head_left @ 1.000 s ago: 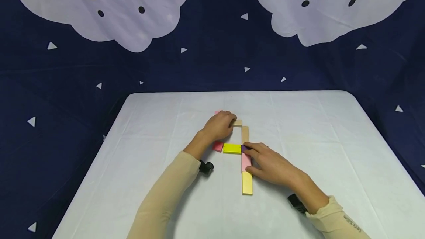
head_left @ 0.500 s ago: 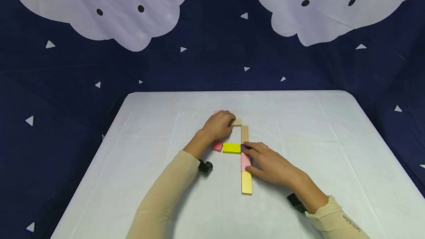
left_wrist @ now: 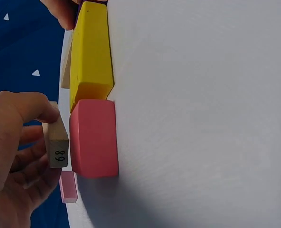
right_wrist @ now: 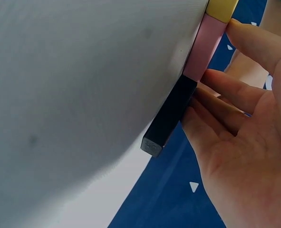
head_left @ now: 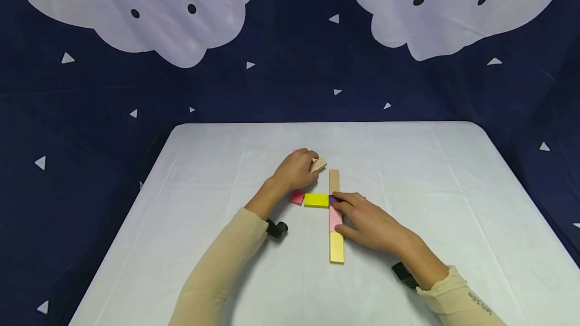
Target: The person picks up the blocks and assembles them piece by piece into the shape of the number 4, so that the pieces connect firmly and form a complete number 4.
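Observation:
In the head view my left hand (head_left: 295,169) pinches a plain wooden block (head_left: 318,165), which is tilted and apart from the row. Its end shows a printed number in the left wrist view, with my thumb on one side. A light pink block (left_wrist: 69,187) lies beyond, mostly hidden by this hand in the head view. My right hand (head_left: 371,223) rests its fingertips on a dark purple block (right_wrist: 171,114) and a pink block (head_left: 336,219), its fingers fairly straight. A pale yellow block (head_left: 337,248) adjoins the pink one at the near end.
A bright yellow block (head_left: 316,200) runs left from the purple one toward a red-pink block (head_left: 297,197). Another wooden block (head_left: 334,180) continues the row away from me. White cloth covers the table (head_left: 430,175), and a dark blue patterned curtain (head_left: 290,89) hangs behind it.
My left hand has shifted the plain wooden block slightly left and turned it at an angle, opening a gap to the standing row. My right hand keeps its place.

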The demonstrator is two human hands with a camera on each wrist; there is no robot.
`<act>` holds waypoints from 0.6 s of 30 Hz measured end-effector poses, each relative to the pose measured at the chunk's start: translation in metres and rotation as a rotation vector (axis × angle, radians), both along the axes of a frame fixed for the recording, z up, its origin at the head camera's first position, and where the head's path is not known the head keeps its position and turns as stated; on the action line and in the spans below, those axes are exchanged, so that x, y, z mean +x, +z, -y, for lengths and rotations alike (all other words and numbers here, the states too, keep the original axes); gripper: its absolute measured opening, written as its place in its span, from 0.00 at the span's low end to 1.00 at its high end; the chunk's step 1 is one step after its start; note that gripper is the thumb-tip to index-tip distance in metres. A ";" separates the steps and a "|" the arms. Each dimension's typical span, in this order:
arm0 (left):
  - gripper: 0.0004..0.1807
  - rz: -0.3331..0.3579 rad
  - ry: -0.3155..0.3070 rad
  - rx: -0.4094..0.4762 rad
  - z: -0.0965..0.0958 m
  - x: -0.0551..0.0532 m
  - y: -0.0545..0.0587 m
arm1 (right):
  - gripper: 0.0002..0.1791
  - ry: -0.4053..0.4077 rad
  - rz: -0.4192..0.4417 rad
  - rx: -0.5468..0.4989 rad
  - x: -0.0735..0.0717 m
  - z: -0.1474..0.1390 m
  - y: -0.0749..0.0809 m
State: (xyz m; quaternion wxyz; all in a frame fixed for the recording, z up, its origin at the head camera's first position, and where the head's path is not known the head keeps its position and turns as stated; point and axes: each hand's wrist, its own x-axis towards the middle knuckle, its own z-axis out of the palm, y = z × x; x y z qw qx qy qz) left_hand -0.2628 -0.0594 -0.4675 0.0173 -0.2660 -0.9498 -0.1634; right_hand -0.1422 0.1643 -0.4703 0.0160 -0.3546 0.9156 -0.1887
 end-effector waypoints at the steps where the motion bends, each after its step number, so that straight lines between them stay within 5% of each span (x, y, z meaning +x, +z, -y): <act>1: 0.23 0.005 0.008 0.005 0.000 0.001 0.000 | 0.30 0.002 -0.005 -0.004 0.000 0.000 0.000; 18: 0.26 0.108 0.100 0.058 0.006 0.016 -0.002 | 0.31 -0.005 -0.003 -0.003 0.000 0.000 -0.001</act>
